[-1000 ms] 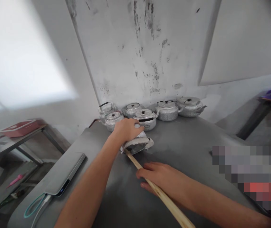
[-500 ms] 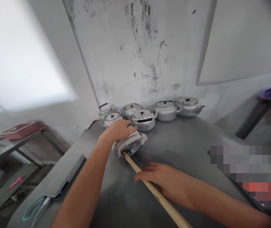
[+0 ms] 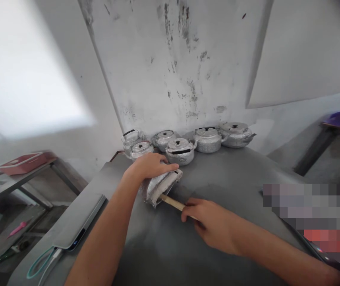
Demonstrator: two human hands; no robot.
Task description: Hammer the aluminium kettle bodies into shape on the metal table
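Observation:
My left hand (image 3: 149, 166) lies over a silvery metal kettle (image 3: 149, 186) tipped on its side, thumb stretched along the top, gripping it. The kettle's mouth faces the right front, and a pale, ragged cloth-like band (image 3: 162, 186) runs along the mouth. In my right hand (image 3: 202, 218), closed fingers wrap a light wooden stick (image 3: 172, 201). The stick's far end meets the kettle's mouth; its tip is hidden there. Just behind the left hand stand a small lidded kettle (image 3: 141, 148) and a lidded kettle with a black handle (image 3: 180, 154).
More metal kettles (image 3: 208, 142) line the back of the grey table (image 3: 229, 186) by the wall. A power bank (image 3: 79, 222) with a teal cable (image 3: 35, 264) lies at the left edge. A pink basket (image 3: 24, 163) sits on a side bench. A blurred-out patch covers the right.
The tipped kettle has turned, so its mouth now faces more to the right. My right hand has closed around the stick, whose near end has swung out of view behind the hand.

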